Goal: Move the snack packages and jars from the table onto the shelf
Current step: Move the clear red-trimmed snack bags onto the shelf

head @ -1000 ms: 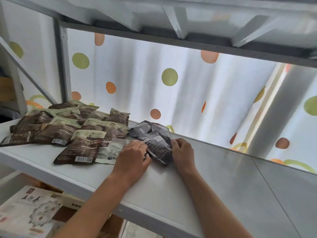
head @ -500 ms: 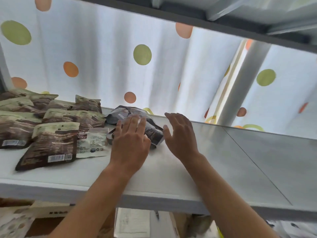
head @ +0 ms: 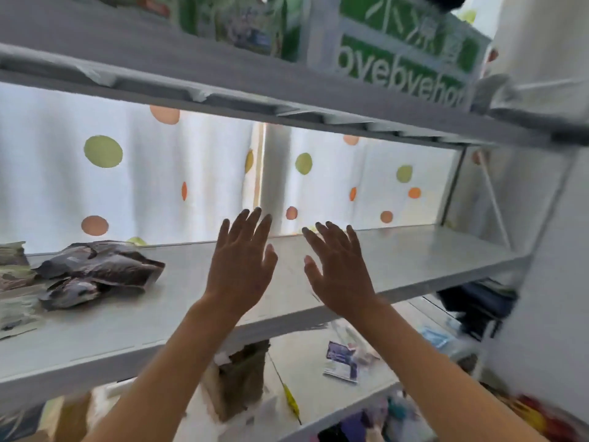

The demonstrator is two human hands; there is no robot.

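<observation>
Dark grey snack packages (head: 98, 269) lie in a small pile on the white shelf (head: 398, 260), at its left. More brown and green packets (head: 14, 282) show at the frame's left edge. My left hand (head: 240, 266) hovers over the shelf's middle with fingers spread and straight, holding nothing. Beside it my right hand (head: 338, 269) is also flat and spread, empty. Both hands are well to the right of the grey packages and apart from them.
An upper shelf (head: 223, 84) carries a green and white box (head: 404, 49). A lower shelf (head: 318, 371) holds a small packet (head: 341, 362) and a brown bag (head: 242, 378). A dotted curtain (head: 102, 173) hangs behind. The shelf's right post (head: 541, 282) stands close.
Both hands have let go of the grey packages, opened flat and lifted away to the right. The view has swung right and up, so the packets now sit at the far left.
</observation>
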